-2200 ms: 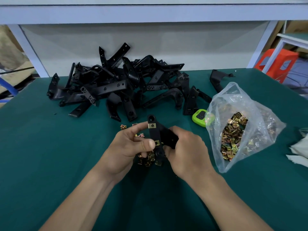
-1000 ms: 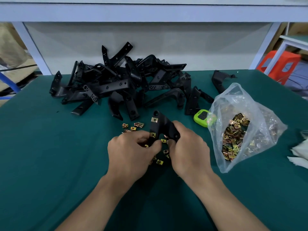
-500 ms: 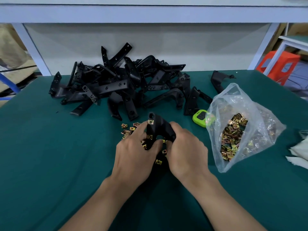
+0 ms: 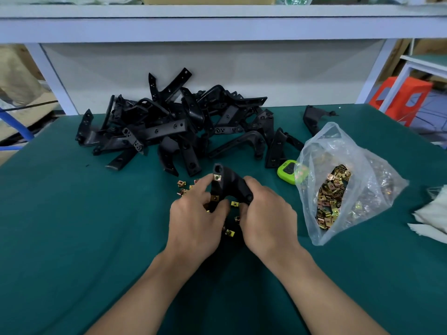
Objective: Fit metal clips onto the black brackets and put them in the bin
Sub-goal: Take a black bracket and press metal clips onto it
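A black bracket [image 4: 229, 183] is held low over the green table between both hands, with brass clips fitted on its left arm. My right hand [image 4: 266, 218] grips its right end. My left hand [image 4: 196, 221] has its fingers on the bracket's left arm, over a small scatter of loose metal clips [image 4: 183, 187]. A pile of black brackets [image 4: 174, 126] lies behind. A clear plastic bag [image 4: 343, 189] at the right holds many more clips. No bin is in view.
A lime-green timer [image 4: 286, 170] sits beside the bag. One lone bracket [image 4: 314, 119] lies at the far right of the table. White cloth [image 4: 433, 221] lies at the right edge. A shelf frame and wall panel close off the back.
Both hands have lowered the bracket from mid-air to just above the loose clips. My left hand's fingers have spread over the bracket's left arm and the clips beneath.
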Action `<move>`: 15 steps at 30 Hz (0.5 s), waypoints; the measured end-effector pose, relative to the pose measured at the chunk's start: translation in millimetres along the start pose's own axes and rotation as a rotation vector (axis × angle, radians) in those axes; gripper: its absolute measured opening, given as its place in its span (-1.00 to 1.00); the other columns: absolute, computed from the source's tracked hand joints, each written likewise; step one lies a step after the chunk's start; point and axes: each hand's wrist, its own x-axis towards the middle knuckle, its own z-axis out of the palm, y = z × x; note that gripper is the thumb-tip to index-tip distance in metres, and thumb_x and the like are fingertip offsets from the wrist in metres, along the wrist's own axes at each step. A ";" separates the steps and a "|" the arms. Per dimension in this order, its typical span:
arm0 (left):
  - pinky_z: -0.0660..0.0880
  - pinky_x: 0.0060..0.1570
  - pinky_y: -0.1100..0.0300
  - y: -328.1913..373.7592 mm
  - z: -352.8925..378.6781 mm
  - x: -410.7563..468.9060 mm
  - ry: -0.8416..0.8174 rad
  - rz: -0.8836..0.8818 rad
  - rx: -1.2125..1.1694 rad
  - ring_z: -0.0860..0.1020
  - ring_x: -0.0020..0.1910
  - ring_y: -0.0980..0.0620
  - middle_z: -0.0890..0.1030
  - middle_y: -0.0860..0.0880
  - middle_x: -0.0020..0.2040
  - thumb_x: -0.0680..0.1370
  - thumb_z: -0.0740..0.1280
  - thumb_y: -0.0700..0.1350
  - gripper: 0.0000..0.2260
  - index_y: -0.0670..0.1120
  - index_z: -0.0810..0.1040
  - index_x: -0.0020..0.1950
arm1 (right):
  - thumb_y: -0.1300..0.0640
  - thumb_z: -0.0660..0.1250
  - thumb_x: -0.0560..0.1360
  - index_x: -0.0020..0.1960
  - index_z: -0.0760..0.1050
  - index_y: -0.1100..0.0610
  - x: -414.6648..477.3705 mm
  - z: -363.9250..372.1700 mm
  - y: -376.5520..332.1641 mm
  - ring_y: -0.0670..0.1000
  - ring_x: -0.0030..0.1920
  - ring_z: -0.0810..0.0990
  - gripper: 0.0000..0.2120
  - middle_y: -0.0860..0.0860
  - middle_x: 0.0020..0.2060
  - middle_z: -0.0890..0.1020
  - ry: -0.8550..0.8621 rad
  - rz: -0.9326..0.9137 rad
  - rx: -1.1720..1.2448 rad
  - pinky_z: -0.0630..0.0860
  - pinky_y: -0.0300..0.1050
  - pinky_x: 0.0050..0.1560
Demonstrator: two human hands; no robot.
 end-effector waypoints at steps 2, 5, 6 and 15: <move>0.55 -0.32 0.15 3.4 -3.1 1.6 0.011 0.044 0.003 0.55 -0.42 0.06 0.64 0.15 -0.33 0.52 0.43 -0.11 -0.68 0.32 0.54 0.10 | 0.14 0.33 0.55 0.28 0.36 -0.14 -1.1 -3.4 -2.6 0.02 -0.25 0.41 -0.63 -0.14 -0.19 0.49 0.022 -0.012 0.052 0.35 -0.02 -0.16; 0.53 -0.28 0.30 9.7 -10.3 0.8 0.079 0.088 -0.009 0.60 -0.33 0.08 0.64 0.18 -0.30 0.49 0.40 -0.07 -0.56 0.52 0.49 0.07 | 0.12 0.36 0.56 0.31 0.38 -0.13 -1.3 -12.9 -5.7 0.06 -0.20 0.51 -0.62 -0.10 -0.16 0.59 0.030 -0.079 0.128 0.47 0.01 -0.17; 0.53 -0.23 0.37 11.1 -13.2 0.5 0.108 0.096 -0.016 0.63 -0.28 0.12 0.66 0.23 -0.26 0.48 0.40 -0.07 -0.51 0.56 0.47 0.14 | 0.13 0.38 0.55 0.32 0.39 -0.13 -1.0 -17.3 -6.1 0.07 -0.19 0.56 -0.61 -0.09 -0.16 0.61 0.025 -0.106 0.169 0.52 0.03 -0.16; 0.53 -0.28 0.27 51.5 -9.1 3.9 0.087 -0.359 -0.941 0.54 -0.35 0.07 0.59 -0.02 -0.21 0.50 0.44 -0.33 -0.74 -0.11 0.71 0.15 | 0.11 0.40 0.49 0.29 0.50 -0.11 -51.4 -91.5 7.9 0.02 -0.31 0.63 -0.61 -0.06 -0.25 0.69 -0.248 0.060 0.723 0.55 -0.10 -0.24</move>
